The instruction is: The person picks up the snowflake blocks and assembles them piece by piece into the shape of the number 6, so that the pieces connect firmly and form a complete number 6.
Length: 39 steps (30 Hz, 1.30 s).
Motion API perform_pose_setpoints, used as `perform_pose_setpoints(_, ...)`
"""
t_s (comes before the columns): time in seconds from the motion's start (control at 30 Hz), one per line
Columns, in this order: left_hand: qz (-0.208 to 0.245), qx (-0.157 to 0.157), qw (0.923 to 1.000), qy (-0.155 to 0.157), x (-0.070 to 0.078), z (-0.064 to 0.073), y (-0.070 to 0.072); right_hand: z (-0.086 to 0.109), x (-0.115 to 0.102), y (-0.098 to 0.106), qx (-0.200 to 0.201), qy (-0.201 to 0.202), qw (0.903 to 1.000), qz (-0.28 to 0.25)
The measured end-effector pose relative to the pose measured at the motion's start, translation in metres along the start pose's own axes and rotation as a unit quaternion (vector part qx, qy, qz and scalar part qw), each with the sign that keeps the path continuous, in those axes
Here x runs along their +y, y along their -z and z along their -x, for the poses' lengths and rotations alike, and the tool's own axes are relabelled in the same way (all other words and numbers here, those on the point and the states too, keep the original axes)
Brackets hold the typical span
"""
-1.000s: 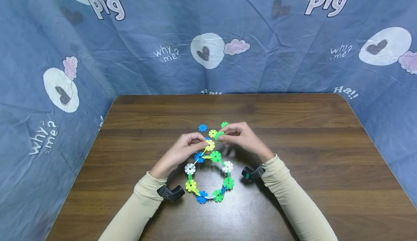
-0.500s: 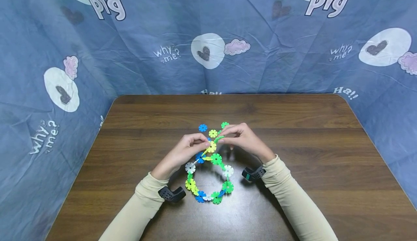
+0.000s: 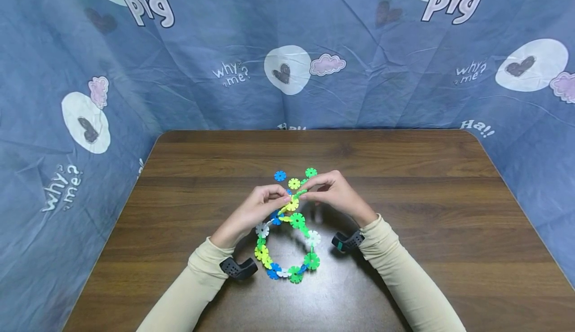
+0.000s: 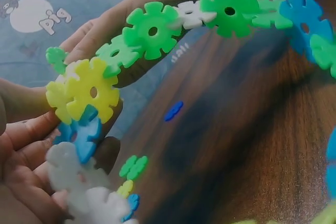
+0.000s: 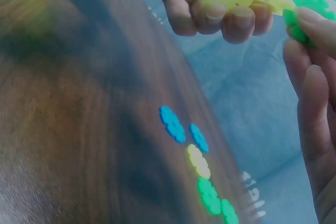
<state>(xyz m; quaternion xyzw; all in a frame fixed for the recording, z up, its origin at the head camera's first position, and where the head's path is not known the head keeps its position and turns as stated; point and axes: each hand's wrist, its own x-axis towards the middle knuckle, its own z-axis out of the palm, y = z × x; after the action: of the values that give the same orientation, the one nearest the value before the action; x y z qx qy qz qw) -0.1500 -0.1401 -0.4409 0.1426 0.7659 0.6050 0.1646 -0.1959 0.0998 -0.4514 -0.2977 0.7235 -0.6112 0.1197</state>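
Note:
A closed ring of interlocking snowflake discs (image 3: 297, 220) in green, yellow, blue and white hangs below the hands in the head view. My left hand (image 3: 262, 207) pinches a yellow snowflake disc (image 3: 293, 204) at the top of this ring. From the other side my right hand (image 3: 337, 192) pinches a green snowflake disc (image 5: 299, 29) between thumb and fingers. That green disc meets the edge of a yellow one in the right wrist view; how deep its slot sits cannot be seen. In the left wrist view, white and blue discs (image 4: 84, 135) hang in front of the left palm.
Several loose snowflake discs lie on the wooden table (image 3: 404, 172) beyond the hands: a blue disc (image 3: 280, 175), a yellow disc (image 3: 294, 183), a green disc (image 3: 311, 172), and another blue and green partly hidden. A patterned blue cloth (image 3: 193, 72) hangs behind the table.
The right hand has brought its green disc left and down to the yellow disc and turned it nearly edge-on. The ring has shifted slightly, its right side now lower.

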Motion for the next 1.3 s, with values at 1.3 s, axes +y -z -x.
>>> perform_pose_setpoints(1.3,0.006,0.014,0.9989,0.045,0.006,0.005,0.024,-0.02,0.022,-0.02,-0.063,-0.015,0.956,0.286)
